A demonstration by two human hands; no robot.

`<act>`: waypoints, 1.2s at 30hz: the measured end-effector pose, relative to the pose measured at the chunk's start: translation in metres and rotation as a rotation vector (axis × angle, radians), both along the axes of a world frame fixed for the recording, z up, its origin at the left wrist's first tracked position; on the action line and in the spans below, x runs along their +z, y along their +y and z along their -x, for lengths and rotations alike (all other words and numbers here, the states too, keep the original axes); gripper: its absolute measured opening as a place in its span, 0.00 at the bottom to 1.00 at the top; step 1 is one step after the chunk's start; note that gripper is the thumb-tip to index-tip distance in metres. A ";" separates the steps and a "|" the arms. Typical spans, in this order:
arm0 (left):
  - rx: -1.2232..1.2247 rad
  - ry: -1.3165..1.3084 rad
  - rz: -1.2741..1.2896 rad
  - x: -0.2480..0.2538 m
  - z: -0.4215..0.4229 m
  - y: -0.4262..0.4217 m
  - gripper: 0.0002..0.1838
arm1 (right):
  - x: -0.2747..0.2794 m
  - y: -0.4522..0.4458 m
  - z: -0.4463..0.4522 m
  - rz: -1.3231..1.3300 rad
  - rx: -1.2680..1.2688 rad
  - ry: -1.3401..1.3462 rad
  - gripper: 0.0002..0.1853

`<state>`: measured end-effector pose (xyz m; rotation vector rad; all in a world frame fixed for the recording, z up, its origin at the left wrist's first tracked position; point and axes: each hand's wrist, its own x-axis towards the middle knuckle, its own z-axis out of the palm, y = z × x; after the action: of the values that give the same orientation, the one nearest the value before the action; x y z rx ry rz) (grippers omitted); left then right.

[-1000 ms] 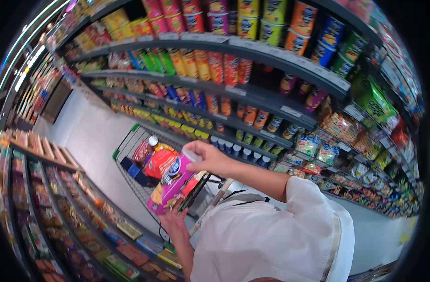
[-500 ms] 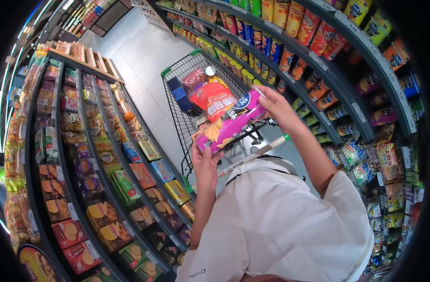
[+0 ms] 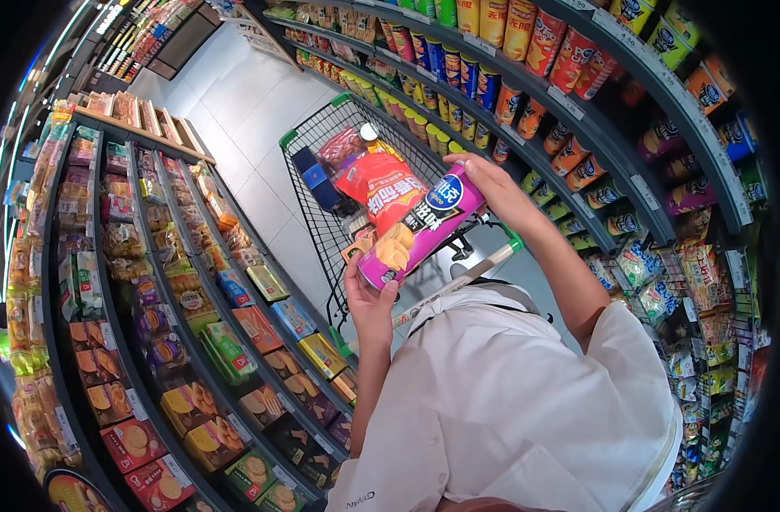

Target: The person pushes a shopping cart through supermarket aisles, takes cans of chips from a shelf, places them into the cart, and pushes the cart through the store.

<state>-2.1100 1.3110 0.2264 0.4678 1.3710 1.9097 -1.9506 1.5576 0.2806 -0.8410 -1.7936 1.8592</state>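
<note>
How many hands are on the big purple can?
2: the left hand at the bottom end of the purple can, and the right hand at its top end.

The single view looks from the wearer's head, forward and steeply down past the white shirt, with both hands, left (image 3: 371, 300) and right (image 3: 495, 189), close below it and shelves curving round beyond them.

Wire cart (image 3: 311, 229): red bag (image 3: 377, 183), dark-blue box (image 3: 318, 181) inside.
</note>
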 end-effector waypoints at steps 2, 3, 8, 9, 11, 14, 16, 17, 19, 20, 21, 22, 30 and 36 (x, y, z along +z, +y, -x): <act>-0.004 0.053 -0.018 -0.003 0.001 0.001 0.45 | 0.000 0.003 0.000 0.023 0.014 -0.033 0.26; -0.004 0.079 -0.019 -0.003 0.001 0.001 0.46 | 0.000 0.004 0.000 0.034 0.022 -0.049 0.26; -0.018 0.206 -0.071 -0.012 0.006 0.001 0.46 | -0.013 0.012 0.000 0.141 0.065 -0.096 0.29; -0.022 0.210 -0.076 -0.015 0.009 0.000 0.46 | -0.018 0.016 -0.001 0.164 0.110 -0.099 0.29; -0.033 0.199 -0.081 -0.025 0.017 -0.003 0.46 | -0.021 0.019 -0.002 0.212 0.174 -0.077 0.30; -0.033 0.150 -0.056 -0.041 0.025 -0.009 0.47 | -0.033 0.022 0.000 0.347 0.268 -0.033 0.28; -0.011 0.114 -0.007 -0.049 0.029 -0.011 0.48 | -0.042 0.024 0.006 0.396 0.282 -0.067 0.26; 0.009 0.111 0.071 -0.054 0.031 -0.013 0.48 | -0.047 0.025 0.011 0.448 0.268 -0.061 0.23; 0.050 0.102 0.227 -0.066 0.032 -0.018 0.48 | -0.065 0.034 0.024 0.431 0.217 -0.114 0.23; 0.078 0.139 0.297 -0.078 0.031 -0.022 0.46 | -0.075 0.040 0.032 0.423 0.192 -0.140 0.22; 0.105 0.175 0.368 -0.095 0.028 -0.028 0.43 | -0.080 0.044 0.041 0.417 0.110 -0.143 0.23; 0.132 0.211 0.439 -0.111 0.026 -0.035 0.41 | -0.087 0.051 0.052 0.336 0.077 -0.146 0.23; 0.111 0.660 1.058 -0.157 -0.002 -0.046 0.20 | -0.170 0.163 0.168 -0.447 -0.095 -0.343 0.39; 0.152 0.728 1.257 -0.146 -0.007 -0.024 0.18 | -0.234 0.243 0.295 -0.698 -0.117 -0.384 0.39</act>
<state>-2.1031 1.2870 0.0809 0.3932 2.7532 0.6098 -2.2455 1.8002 0.0467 -1.0224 -2.3387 0.9095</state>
